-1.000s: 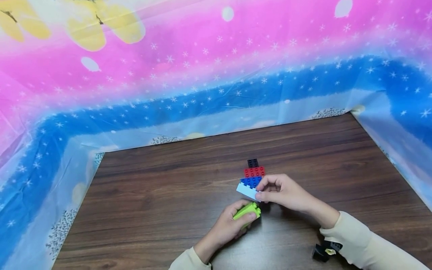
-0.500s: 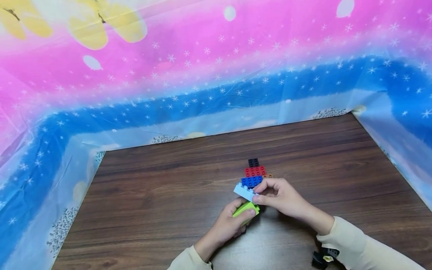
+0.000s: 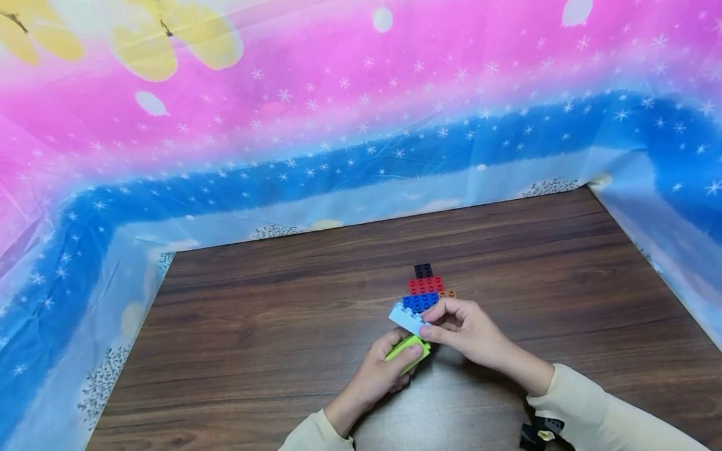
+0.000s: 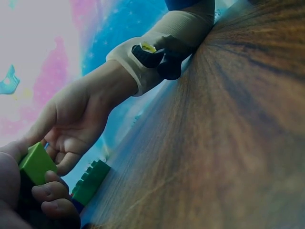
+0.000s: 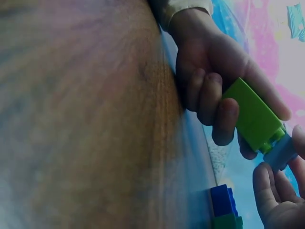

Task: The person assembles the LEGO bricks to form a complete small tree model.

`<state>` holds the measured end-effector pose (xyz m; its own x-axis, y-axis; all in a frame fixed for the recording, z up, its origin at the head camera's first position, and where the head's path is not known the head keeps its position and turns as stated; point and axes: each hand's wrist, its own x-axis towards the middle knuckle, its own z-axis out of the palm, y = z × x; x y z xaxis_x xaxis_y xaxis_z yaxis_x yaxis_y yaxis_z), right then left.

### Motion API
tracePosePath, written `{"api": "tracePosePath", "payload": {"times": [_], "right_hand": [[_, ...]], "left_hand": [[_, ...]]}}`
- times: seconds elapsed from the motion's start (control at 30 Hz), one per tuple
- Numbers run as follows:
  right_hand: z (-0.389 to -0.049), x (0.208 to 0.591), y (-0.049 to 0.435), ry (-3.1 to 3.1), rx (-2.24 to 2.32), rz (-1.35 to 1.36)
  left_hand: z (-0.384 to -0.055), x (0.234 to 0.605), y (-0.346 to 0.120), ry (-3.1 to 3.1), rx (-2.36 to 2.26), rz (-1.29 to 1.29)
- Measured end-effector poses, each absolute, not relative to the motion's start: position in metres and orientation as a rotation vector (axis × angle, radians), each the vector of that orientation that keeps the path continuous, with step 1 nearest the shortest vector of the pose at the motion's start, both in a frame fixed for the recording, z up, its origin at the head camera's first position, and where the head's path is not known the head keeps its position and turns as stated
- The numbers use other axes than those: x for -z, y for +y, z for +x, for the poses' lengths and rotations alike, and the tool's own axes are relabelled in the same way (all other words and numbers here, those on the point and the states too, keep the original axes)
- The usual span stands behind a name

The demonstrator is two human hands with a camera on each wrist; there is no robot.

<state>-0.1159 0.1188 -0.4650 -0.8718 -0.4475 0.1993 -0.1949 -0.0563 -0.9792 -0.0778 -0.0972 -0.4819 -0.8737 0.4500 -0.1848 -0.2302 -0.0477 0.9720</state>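
In the head view, my left hand (image 3: 383, 369) grips a lime green toy building brick (image 3: 408, 354), thumb across its top. My right hand (image 3: 470, 332) pinches one end of a light blue brick (image 3: 408, 319) between thumb and fingers, just beyond the lime one. In the right wrist view, the light blue brick (image 5: 281, 152) lies against or in front of the lime brick's studded end (image 5: 257, 119); I cannot tell whether they are joined. Beyond the hands lie a blue brick (image 3: 420, 302), a red brick (image 3: 425, 285), a black brick (image 3: 423, 270) and a small orange brick (image 3: 448, 294), partly covered.
A dark green brick (image 4: 90, 182) stands on the wooden table (image 3: 254, 326) in the left wrist view; my right hand hides it from the head view. A black wrist camera (image 3: 533, 435) hangs under the right sleeve. Printed cloth (image 3: 338, 156) borders the table's back and sides.
My right hand and the light blue brick have shifted slightly left, with the brick's studs showing more. The left hand has drifted slightly left with the lime brick. The orange brick has come into view.
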Motion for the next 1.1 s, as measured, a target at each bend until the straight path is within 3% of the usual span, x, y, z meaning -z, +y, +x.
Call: {"api": "tracePosePath", "payload": {"times": [1.1], "right_hand": [[-0.1141, 0.4657, 0.1187, 2.034, 2.022, -0.693]], "left_hand": [[-0.0786, 0.4817, -0.0986, 1.788, -1.989, 0.258]]}}
